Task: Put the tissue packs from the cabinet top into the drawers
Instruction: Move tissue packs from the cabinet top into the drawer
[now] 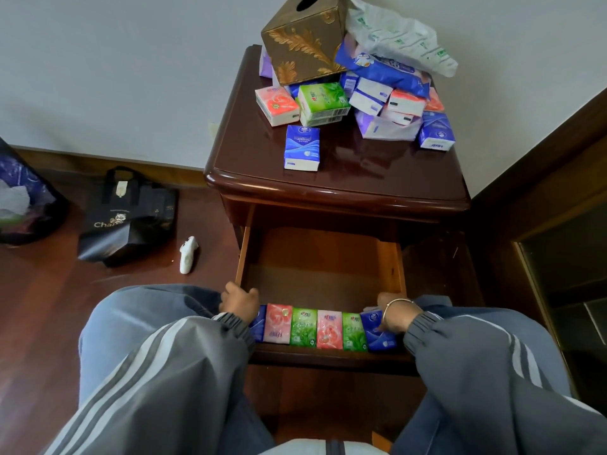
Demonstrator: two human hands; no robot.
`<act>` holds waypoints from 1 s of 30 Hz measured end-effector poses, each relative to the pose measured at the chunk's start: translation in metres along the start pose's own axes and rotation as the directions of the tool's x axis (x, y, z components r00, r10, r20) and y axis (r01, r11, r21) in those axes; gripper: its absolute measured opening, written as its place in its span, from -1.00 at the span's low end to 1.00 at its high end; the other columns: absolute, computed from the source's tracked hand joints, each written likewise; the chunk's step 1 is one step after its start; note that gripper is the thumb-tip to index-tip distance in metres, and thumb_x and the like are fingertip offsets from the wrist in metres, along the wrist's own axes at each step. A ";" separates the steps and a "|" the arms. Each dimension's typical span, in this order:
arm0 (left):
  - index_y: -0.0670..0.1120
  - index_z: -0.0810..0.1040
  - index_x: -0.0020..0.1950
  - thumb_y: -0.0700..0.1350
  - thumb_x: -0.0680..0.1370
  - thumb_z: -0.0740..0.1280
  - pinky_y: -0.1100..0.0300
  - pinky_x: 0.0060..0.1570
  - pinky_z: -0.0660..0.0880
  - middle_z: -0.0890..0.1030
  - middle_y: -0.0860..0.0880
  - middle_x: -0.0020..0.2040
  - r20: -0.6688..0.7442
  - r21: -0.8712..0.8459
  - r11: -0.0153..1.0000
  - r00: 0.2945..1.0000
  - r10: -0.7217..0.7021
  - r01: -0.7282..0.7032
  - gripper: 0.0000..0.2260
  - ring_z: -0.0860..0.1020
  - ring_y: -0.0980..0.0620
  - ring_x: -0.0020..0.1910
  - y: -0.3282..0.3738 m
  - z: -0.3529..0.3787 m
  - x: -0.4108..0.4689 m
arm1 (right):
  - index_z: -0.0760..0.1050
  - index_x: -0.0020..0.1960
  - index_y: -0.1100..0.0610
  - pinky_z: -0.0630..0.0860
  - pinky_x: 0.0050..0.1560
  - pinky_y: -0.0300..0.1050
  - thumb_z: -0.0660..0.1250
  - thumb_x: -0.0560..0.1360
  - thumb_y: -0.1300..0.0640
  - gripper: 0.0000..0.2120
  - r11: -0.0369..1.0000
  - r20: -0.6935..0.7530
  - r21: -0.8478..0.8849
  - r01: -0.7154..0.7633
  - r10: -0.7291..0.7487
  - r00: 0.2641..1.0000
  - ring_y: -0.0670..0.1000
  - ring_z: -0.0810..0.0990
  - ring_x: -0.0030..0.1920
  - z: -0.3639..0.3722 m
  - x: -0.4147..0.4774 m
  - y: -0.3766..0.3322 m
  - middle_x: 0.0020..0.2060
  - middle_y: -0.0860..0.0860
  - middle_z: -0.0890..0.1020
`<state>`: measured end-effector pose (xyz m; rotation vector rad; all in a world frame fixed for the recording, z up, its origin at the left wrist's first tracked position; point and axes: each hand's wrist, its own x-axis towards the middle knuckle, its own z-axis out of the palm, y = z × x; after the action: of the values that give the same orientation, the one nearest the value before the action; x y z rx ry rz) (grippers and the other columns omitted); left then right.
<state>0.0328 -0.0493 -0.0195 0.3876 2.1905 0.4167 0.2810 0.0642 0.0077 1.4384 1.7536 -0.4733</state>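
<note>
Closest to me are the person's grey sleeves [203, 356], a smooth sport cloth with pale stripes and gathered cuffs. Both arms reach into the open drawer [323, 267], made of plain orange-brown wood. Six tissue packs [303, 326] stand there side by side against the front wall, blue, pink and green. Each is a small soft brick in shiny film.

The left hand [238, 302] sits at the left end of the row with bent fingers; I cannot tell whether it grips something. The right hand [392, 315], with a thin bangle at the wrist, lies on the end blue pack [377, 336], which leans. Its fingers are hidden, so I cannot tell its hold either.

I think that pressing from both ends could make the slippery row buckle upward, and the leaning pack may tip flat. Many more packs lie in a heap [377, 100] on the cabinet top [361, 182], which is dark varnished wood, very glossy. A brown box with gold leaves [305, 41] rests tilted on this heap, and a crinkled white plastic bag [400, 37] too. Pulling a pack from below could bring them sliding down. One blue pack [302, 147] lies apart and looks easy to take first.
</note>
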 end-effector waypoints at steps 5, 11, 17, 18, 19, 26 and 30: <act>-0.21 0.23 0.37 -0.07 0.59 0.17 -0.13 0.30 0.36 0.35 -0.24 0.37 0.001 -0.014 1.000 1.000 0.002 -0.002 -0.60 0.39 -0.26 0.30 -0.001 0.001 0.001 | 0.41 0.31 0.21 0.45 0.17 -0.13 0.37 0.47 0.20 -0.57 0.982 0.034 -0.187 0.030 -0.024 0.999 0.09 0.51 0.26 0.004 0.009 -0.005 0.27 0.12 0.52; -0.21 0.22 0.38 -0.08 0.59 0.18 -0.13 0.29 0.37 0.35 -0.24 0.37 -0.009 -0.008 1.000 1.000 0.003 -0.003 -0.59 0.39 -0.25 0.30 -0.001 0.001 0.002 | 0.41 0.33 0.08 0.38 0.27 0.12 0.37 0.44 0.23 -0.53 0.948 -0.094 -0.305 0.092 -0.126 0.988 0.15 0.33 0.33 0.016 0.015 -0.004 0.29 0.06 0.37; -0.22 0.25 0.36 -0.10 0.59 0.19 -0.13 0.29 0.38 0.37 -0.25 0.35 -0.027 -0.005 1.000 1.000 0.007 -0.007 -0.61 0.41 -0.25 0.28 -0.001 0.002 0.003 | 0.44 0.28 0.03 0.38 0.22 0.01 0.34 0.47 0.17 -0.62 0.907 -0.149 -0.394 0.149 -0.223 0.963 0.09 0.40 0.29 0.014 0.020 -0.003 0.25 0.02 0.49; -0.22 0.25 0.36 -0.10 0.59 0.19 -0.13 0.29 0.38 0.37 -0.25 0.35 -0.029 -0.001 1.000 1.000 0.009 -0.009 -0.61 0.41 -0.26 0.29 -0.001 0.003 0.003 | 0.44 0.28 0.04 0.38 0.22 0.00 0.33 0.48 0.17 -0.63 0.903 -0.139 -0.399 0.159 -0.231 0.963 0.09 0.42 0.29 0.014 0.020 -0.001 0.25 0.03 0.50; -0.22 0.26 0.35 -0.09 0.59 0.19 -0.13 0.29 0.38 0.37 -0.25 0.35 -0.030 0.002 1.000 0.999 0.010 -0.010 -0.62 0.41 -0.26 0.29 -0.001 0.003 0.003 | 0.43 0.29 0.05 0.41 0.19 0.00 0.33 0.49 0.18 -0.63 0.907 -0.124 -0.386 0.165 -0.229 0.966 0.09 0.44 0.27 0.014 0.020 -0.001 0.25 0.05 0.50; -0.21 0.25 0.36 -0.10 0.60 0.19 -0.14 0.27 0.40 0.37 -0.23 0.34 -0.013 -0.003 1.000 1.000 0.012 -0.012 -0.63 0.43 -0.22 0.27 0.000 0.002 0.003 | 0.35 0.39 0.18 0.44 0.27 -0.08 0.34 0.48 0.27 -0.51 0.906 0.105 -0.328 0.269 -0.248 0.963 0.13 0.46 0.31 0.011 0.020 -0.006 0.33 0.15 0.45; -0.20 0.24 0.37 -0.10 0.60 0.20 -0.14 0.27 0.40 0.37 -0.23 0.35 -0.008 0.005 1.000 1.000 0.010 -0.009 -0.62 0.43 -0.22 0.27 -0.001 0.001 0.003 | 0.31 0.42 0.20 0.40 0.32 -0.04 0.28 0.53 0.24 -0.53 0.908 0.137 -0.294 0.298 -0.268 0.954 0.14 0.42 0.34 0.008 0.017 -0.006 0.36 0.16 0.42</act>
<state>0.0318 -0.0485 -0.0225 0.3999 2.1983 0.4186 0.2779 0.0673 -0.0115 0.9307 1.8733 -0.3843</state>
